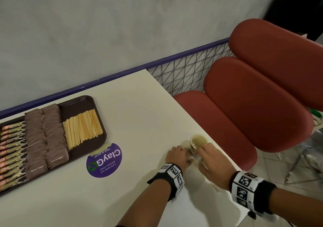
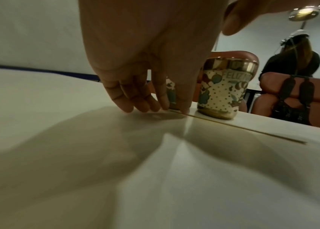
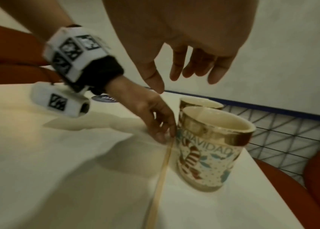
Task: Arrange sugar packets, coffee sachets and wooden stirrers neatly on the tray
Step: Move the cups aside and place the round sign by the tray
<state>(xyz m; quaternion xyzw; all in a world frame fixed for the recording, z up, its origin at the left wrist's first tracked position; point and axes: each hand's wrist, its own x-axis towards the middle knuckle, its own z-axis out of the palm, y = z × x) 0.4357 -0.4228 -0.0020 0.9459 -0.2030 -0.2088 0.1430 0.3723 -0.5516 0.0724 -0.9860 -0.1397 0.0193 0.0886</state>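
A person's left hand presses its fingertips onto the end of a single wooden stirrer lying flat on the white table, just beside two paper cups printed with a festive pattern and banded in gold. The fingers are nearly straight and bunched, touching the stick rather than curled round it; whether it is yet pinched cannot be told. The right hand hovers above the cups with fingers relaxed and spread, gripping nothing.

Well apart, at the table's far left edge, the dark brown tray already carries a row of coffee sachets, two columns of brown sugar packets and a fanned bed of wooden stirrers. A purple round sticker lies on the table between the tray and the hands, just beside the tray's corner.

The step in hand appears to be gathering a stray stirrer, with the arrangement seemingly close to done. The next move would call for prising the thin stick off the smooth surface, perhaps by sliding it toward the table edge, without knocking the light cups, then laying it parallel with the rest.
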